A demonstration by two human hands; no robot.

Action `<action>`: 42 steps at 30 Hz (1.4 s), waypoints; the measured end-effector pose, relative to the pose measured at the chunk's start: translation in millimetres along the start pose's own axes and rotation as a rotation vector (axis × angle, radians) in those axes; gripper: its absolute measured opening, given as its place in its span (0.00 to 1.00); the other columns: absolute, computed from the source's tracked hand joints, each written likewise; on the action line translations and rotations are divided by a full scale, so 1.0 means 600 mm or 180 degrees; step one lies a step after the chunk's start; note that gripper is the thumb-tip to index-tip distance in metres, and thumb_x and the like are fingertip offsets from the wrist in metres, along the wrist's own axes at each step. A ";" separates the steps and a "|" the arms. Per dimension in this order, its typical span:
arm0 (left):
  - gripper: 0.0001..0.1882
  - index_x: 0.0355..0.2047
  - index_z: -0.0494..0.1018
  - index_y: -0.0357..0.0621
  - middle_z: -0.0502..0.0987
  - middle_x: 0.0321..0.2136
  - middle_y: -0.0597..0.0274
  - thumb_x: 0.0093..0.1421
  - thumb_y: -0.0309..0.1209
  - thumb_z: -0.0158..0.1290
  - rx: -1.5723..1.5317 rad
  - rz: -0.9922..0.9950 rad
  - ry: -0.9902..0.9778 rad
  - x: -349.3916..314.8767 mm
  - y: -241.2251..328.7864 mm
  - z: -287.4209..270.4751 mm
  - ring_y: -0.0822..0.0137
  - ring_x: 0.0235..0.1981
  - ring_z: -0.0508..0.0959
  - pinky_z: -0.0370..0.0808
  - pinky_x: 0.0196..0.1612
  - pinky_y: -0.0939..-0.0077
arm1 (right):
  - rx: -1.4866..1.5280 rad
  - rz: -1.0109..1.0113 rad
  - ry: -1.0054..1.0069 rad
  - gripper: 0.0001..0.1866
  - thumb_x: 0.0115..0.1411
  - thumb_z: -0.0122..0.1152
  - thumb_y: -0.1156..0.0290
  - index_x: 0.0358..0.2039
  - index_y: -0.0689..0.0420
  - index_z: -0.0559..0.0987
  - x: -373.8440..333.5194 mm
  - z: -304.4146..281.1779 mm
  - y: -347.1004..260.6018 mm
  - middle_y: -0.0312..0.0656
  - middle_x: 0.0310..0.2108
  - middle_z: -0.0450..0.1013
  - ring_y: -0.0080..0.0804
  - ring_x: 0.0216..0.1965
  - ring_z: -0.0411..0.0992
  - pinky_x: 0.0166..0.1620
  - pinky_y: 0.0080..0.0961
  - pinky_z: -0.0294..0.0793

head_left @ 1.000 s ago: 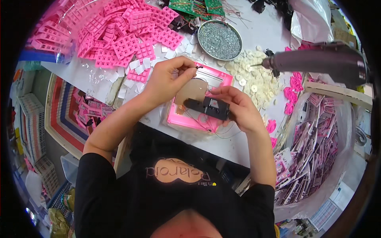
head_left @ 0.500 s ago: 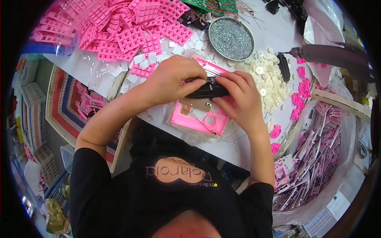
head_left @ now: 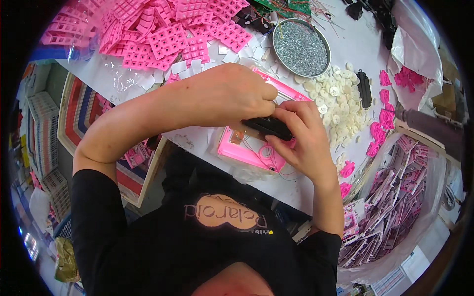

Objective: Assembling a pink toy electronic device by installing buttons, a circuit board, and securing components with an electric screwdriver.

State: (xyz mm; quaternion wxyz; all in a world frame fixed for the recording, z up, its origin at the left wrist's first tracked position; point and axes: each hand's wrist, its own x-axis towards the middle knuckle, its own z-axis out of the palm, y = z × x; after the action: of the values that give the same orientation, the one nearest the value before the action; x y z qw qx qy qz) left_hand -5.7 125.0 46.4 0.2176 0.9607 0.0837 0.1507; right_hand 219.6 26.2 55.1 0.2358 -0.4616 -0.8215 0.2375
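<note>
My right hand (head_left: 306,140) grips a long black plastic part (head_left: 270,128), thumb along its near side and fingers over the far edge. My left hand (head_left: 242,96) is closed at the far left of this part, knuckles up; its fingertips are hidden, so what they pinch does not show. Below both hands lies an open pink plastic casing (head_left: 242,155). Inside it I see a brown circuit board (head_left: 238,137), thin wires and a ring-shaped molding. The black part hides the middle of the casing.
Beyond the hands stands a round tin of small screws (head_left: 302,48). White plastic buttons (head_left: 338,103) lie to the right, with pink pieces (head_left: 377,132) past them. Pink keypads (head_left: 168,44) heap at the far left. A dark powered screwdriver (head_left: 429,126) hangs at right above a bag of pink-and-white panels (head_left: 390,207).
My left hand has moved from pinching the black part to a curled pose above it, and its forearm has swung higher. The black part tilts down to the right. The hanging screwdriver has dropped lower.
</note>
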 end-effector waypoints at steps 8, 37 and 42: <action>0.10 0.38 0.79 0.39 0.76 0.28 0.55 0.59 0.30 0.58 -0.0634 -0.1007 0.0054 -0.024 0.030 0.014 0.52 0.31 0.78 0.74 0.34 0.62 | -0.0285 -0.0140 -0.0076 0.24 0.43 0.73 0.75 0.43 0.56 0.78 0.004 -0.001 -0.005 0.43 0.44 0.72 0.45 0.46 0.70 0.47 0.38 0.75; 0.08 0.27 0.77 0.35 0.77 0.17 0.56 0.53 0.28 0.60 -0.1711 -0.1550 -0.0308 0.061 -0.002 0.024 0.66 0.18 0.75 0.72 0.25 0.69 | -0.1618 0.0219 -0.0118 0.22 0.48 0.73 0.72 0.45 0.61 0.80 -0.018 0.002 -0.061 0.43 0.45 0.77 0.39 0.41 0.76 0.40 0.31 0.79; 0.07 0.26 0.77 0.35 0.75 0.16 0.57 0.52 0.28 0.59 -0.1992 -0.1704 -0.0653 0.072 -0.005 0.010 0.67 0.17 0.73 0.70 0.24 0.69 | -0.1564 -0.0119 -0.0029 0.24 0.47 0.73 0.72 0.47 0.63 0.81 -0.035 -0.005 -0.038 0.47 0.46 0.78 0.41 0.41 0.77 0.42 0.31 0.80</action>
State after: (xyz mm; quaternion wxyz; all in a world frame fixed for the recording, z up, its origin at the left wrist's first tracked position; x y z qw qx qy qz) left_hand 36.8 135.4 50.8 0.5374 0.8027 0.2583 0.0107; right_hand 216.2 -1.9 67.5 0.1172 -0.4888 -0.8640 0.0283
